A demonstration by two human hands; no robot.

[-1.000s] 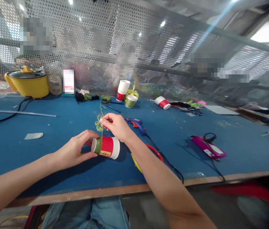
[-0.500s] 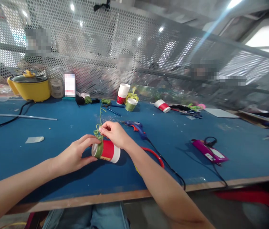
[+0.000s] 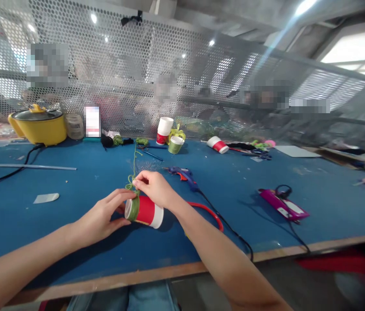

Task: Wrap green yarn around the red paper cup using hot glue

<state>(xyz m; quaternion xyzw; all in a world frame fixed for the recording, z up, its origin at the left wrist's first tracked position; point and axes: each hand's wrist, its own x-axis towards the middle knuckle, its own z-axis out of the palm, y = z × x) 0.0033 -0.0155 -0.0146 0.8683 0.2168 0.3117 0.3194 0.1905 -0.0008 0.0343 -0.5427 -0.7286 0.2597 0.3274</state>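
A red and white paper cup lies on its side near the table's front edge, with green yarn wound round its left end. My left hand grips that end, fingers above and thumb below. Just over the cup, my right hand pinches a loose looped bundle of green yarn. From there a strand runs back across the table to a small green yarn clump. Behind my right hand lies a blue glue gun with its black cord trailing forward.
Stacked cups, a green-wrapped cup and a tipped cup are at the back. A yellow pot is back left, a purple power strip on the right. A perforated metal screen bounds the table; people are behind it.
My right hand has shifted slightly with the yarn bundle, and the cup has rolled a little. My left hand keeps its grip. The whole view has tilted slightly.
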